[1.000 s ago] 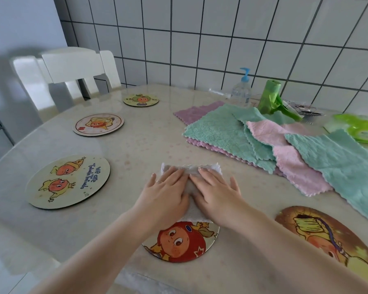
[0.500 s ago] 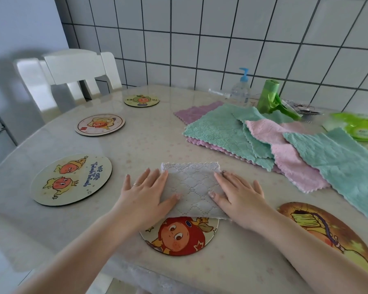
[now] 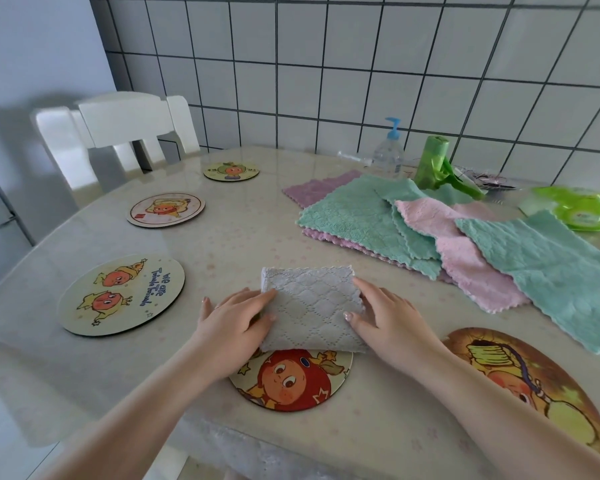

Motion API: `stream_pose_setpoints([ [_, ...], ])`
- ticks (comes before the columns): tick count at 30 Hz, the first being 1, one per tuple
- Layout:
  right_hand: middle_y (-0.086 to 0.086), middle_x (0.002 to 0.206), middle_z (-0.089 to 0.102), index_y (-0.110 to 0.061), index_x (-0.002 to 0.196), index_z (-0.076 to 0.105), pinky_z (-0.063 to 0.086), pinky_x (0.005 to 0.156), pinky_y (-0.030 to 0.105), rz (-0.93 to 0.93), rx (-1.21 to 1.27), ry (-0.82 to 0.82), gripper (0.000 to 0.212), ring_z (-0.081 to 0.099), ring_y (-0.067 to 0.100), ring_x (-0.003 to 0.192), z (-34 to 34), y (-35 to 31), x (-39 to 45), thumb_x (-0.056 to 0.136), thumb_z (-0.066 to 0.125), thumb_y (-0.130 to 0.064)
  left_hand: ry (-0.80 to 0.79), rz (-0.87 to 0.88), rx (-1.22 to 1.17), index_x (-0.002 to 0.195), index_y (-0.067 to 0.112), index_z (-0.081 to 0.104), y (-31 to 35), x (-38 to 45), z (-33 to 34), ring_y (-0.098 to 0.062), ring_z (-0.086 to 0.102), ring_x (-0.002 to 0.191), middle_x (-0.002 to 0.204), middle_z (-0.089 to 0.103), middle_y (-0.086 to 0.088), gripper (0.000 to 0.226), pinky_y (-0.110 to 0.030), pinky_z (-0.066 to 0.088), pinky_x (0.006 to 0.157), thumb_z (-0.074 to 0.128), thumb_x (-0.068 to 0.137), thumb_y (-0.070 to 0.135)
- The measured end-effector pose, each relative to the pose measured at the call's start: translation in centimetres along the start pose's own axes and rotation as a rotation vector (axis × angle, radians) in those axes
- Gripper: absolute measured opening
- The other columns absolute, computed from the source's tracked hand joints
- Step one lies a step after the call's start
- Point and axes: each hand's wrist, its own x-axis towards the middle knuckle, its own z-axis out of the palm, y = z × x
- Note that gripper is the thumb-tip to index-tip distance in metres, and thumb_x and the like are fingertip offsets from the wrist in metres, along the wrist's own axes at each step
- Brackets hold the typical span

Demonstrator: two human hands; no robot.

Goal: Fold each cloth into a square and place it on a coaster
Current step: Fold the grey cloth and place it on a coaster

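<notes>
grey cloth (image 3: 310, 306) folded square, both hands (image 3: 234, 322) (image 3: 385, 318) gripping its side edges over coaster (image 3: 291, 379)

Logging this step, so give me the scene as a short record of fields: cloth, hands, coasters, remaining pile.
cloth in work: grey cloth, folded to a rough square, near edge overlapping the red-face coaster
left hand: grips the cloth's left edge, fingers tucked under it
right hand: grips the cloth's right edge
other coasters: two-figure coaster, two smaller ones beyond it, one large at right; all bare
pile: green and pink cloths, unfolded, overlapping, far right
table: glossy cover
</notes>
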Motion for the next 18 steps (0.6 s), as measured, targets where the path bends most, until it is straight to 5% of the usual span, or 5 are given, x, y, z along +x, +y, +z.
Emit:
stream_pose_setpoints([
  [8,-0.004,0.143,0.038,-0.022,0.140,0.041,0.025,0.112,0.042,-0.009,0.120,0.006,0.050,0.044,0.010,0.119,0.41,-0.31,0.22,0.092,0.052,-0.035,0.141,0.055,-0.172,0.136,0.030,0.043,0.12,0.46,0.63,-0.005,0.034,0.129,0.140,0.037,0.013,0.043,-0.044,0.010,0.116,0.049,0.094,0.024],
  [14,-0.008,0.145,0.033,-0.021,0.142,0.036,0.023,0.100,0.015,-0.044,0.169,0.065,0.057,0.034,0.007,0.130,0.52,-0.43,0.04,0.091,0.056,-0.033,0.285,0.122,-0.315,0.132,0.027,0.050,0.42,0.29,0.41,0.008,0.038,0.110,0.124,0.036,0.024,0.047,0.002,0.027,0.085,0.057,0.089,0.008],
  [18,-0.009,0.140,0.036,-0.024,0.141,0.036,0.029,0.096,0.014,-0.033,0.226,0.056,0.060,0.040,0.001,0.112,0.49,-0.36,0.75,0.087,0.060,-0.035,0.332,0.187,-0.373,0.127,0.027,0.054,0.42,0.58,0.06,0.005,0.048,0.090,0.122,0.043,0.024,0.050,0.001,0.033,0.082,0.059,0.086,-0.001],
])
